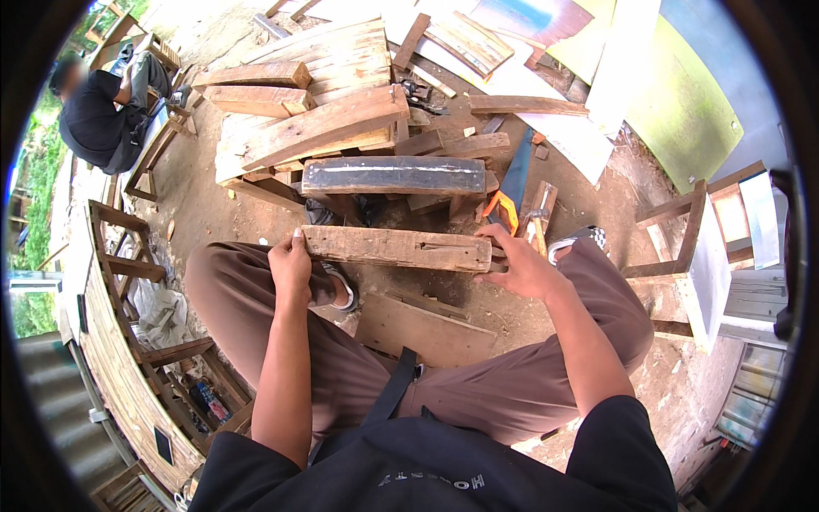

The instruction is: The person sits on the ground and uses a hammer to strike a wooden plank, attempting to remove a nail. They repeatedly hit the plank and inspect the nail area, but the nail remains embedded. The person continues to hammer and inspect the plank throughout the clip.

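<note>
Across my lap, above my knees, I hold a rough wooden beam level by its two ends. My left hand grips its left end, thumb on top. Fingers of my right hand wrap round the right end, near a slot cut in the wood. Just beyond it stands a low wooden stand with a dark top marked by a pale streak. A handsaw with an orange handle and blue blade leans right of that stand. Beside the saw lies a hammer-like tool, partly unclear.
Thick timbers rest on a plank platform ahead. A flat board lies between my legs. Wooden frames stand at left, and another frame stands at right. A seated person is at far left. Large sheets lean at upper right.
</note>
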Tool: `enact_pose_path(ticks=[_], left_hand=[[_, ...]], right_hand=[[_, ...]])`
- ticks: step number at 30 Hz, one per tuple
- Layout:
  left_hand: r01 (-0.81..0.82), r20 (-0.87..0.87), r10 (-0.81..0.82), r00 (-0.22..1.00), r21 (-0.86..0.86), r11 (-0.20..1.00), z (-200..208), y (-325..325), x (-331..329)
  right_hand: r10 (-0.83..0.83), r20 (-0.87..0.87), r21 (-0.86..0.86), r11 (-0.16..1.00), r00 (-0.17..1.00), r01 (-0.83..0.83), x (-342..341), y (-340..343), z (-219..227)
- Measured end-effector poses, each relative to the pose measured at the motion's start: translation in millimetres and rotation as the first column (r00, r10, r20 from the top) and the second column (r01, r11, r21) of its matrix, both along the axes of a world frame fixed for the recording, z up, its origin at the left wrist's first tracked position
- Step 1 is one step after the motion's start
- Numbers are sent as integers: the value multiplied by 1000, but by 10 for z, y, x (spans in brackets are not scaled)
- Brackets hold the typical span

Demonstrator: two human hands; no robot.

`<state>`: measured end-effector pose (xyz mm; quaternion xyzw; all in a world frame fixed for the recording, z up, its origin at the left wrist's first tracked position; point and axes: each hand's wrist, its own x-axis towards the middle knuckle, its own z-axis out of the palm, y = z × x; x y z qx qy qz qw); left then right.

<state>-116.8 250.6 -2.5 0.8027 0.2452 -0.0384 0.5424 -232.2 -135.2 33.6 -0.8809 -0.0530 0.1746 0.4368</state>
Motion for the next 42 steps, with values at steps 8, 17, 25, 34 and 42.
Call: enact_pose_path(ticks=[8,17,25,34,42], left_hand=[[12,-7,-12,1000,-18,1000,10,12,-13],[6,-23,-6,1000,-3,1000,-28,57,-12],[-27,2,27,1000,22,999,0,56,-47],[-47,42,47,998,-13,999,-75,178,-93],[-18,5,18,1000,29,999,-49,229,-122]], right_hand=[[3,24,-35,999,1000,-2,5,21,21],[-5,-31,-43,999,1000,4,7,41,7],[-21,-97,-69,998,995,14,8,80,-9],[-23,27,-72,997,999,25,5,196,-27],[-66,17,-148,987,998,68,-29,274,81]])
